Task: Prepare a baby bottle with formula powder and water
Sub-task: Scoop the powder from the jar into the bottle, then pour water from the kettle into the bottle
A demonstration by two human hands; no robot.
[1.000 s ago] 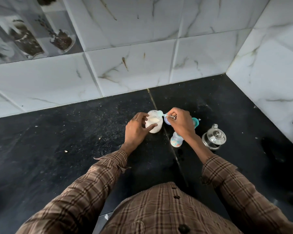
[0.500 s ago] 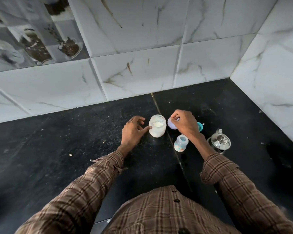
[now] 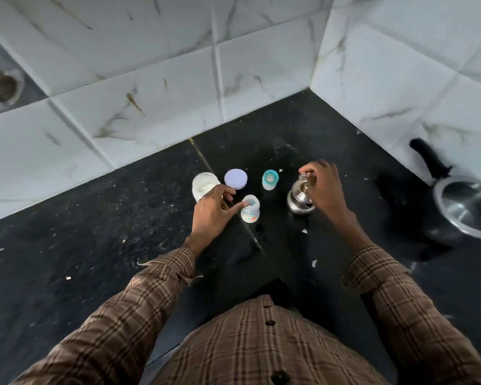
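Note:
A small open baby bottle (image 3: 250, 209) with coloured dots stands on the black counter (image 3: 95, 232). My left hand (image 3: 213, 211) hovers between it and the open jar of white formula powder (image 3: 203, 185), fingers apart, one fingertip touching the bottle's rim. The jar's pale lid (image 3: 235, 178) lies behind the bottle. A teal bottle cap with nipple (image 3: 270, 179) stands further right. My right hand (image 3: 321, 187) is closed on the handle of a small steel kettle (image 3: 299, 198).
A steel pressure cooker (image 3: 467, 209) with a black handle sits at the right, near the side wall. White marble tiles close the corner behind and to the right. White specks and crumbs are scattered on the counter.
My right hand let go of the lid, left it beside the jar and moved right onto the kettle. My left hand came off the jar toward the bottle. The view shifted right.

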